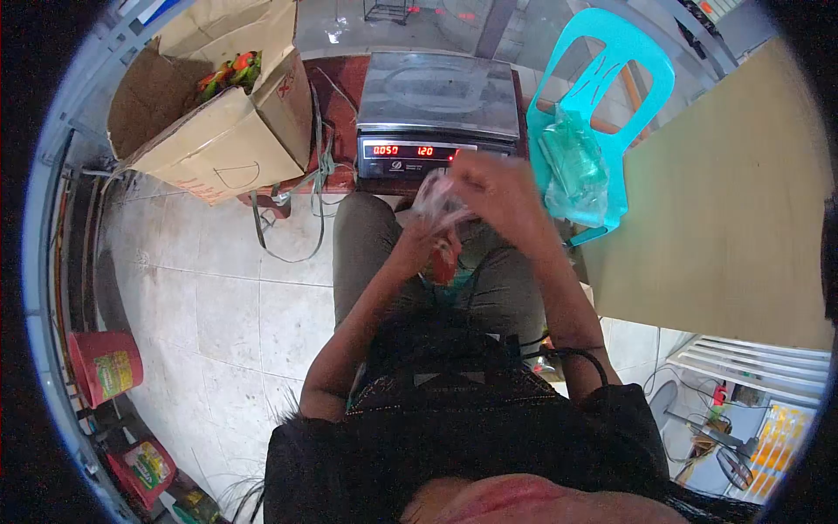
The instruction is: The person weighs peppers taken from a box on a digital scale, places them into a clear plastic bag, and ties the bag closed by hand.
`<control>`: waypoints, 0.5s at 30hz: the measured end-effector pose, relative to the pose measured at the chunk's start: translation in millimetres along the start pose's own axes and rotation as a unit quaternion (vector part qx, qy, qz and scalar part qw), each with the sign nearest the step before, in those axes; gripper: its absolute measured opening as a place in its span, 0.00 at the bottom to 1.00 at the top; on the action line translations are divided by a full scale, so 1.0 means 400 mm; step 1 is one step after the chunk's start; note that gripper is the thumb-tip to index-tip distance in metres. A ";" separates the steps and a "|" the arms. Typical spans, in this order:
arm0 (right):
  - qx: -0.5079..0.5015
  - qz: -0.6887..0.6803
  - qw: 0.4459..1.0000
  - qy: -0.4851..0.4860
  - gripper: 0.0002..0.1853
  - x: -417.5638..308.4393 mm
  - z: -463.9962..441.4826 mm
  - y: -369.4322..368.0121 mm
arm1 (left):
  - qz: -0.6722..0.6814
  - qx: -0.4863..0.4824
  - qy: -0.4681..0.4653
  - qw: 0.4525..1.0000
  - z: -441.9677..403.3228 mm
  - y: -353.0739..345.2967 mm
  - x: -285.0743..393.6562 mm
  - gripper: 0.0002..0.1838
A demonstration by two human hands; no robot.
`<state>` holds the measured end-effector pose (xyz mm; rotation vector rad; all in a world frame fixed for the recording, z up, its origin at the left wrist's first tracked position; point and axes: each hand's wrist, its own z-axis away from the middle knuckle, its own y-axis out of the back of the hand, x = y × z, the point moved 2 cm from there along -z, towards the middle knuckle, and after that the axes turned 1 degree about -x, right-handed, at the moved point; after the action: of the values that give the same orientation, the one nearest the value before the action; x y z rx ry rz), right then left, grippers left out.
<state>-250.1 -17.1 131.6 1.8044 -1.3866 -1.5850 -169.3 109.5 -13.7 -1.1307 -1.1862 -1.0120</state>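
A clear plastic bag (439,208) is bunched up over my lap, in front of the weighing scale (436,96). My left hand (417,243) is closed round the gathered part of the bag. Something red (443,265) shows just below that hand; its kind I cannot make out. My right hand (502,194), somewhat blurred, has its fingers curled at the upper end of the bag, pinching the film. On the scale's display, red digits read 0.050 and 1.20; my right hand covers the display's right part.
Left of the scale stands an open cardboard box (209,144) with red and green peppers (231,74). A turquoise plastic chair (624,79) at right bears plastic bags (572,170). A wooden board (716,210) lies beyond it. Loose strapping (319,162) hangs beside the box.
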 end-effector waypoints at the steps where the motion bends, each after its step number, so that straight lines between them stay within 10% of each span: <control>1: 0.036 -0.023 0.999 -0.034 0.07 0.019 0.006 0.021 | 0.024 0.015 -0.021 0.999 -0.002 0.002 -0.017 0.09; 9: 0.085 -0.396 0.910 -0.087 0.19 0.121 0.066 0.026 | -0.097 0.089 -0.028 0.991 -0.011 0.015 -0.082 0.10; 15: -0.072 -0.152 0.986 -0.022 0.18 0.112 0.040 -0.035 | -0.185 0.173 -0.057 0.966 -0.009 0.001 0.035 0.11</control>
<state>-263.7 -43.1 91.6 1.9734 -1.0205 -1.8331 -166.5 105.9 0.1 -0.7120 -1.6380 -0.9744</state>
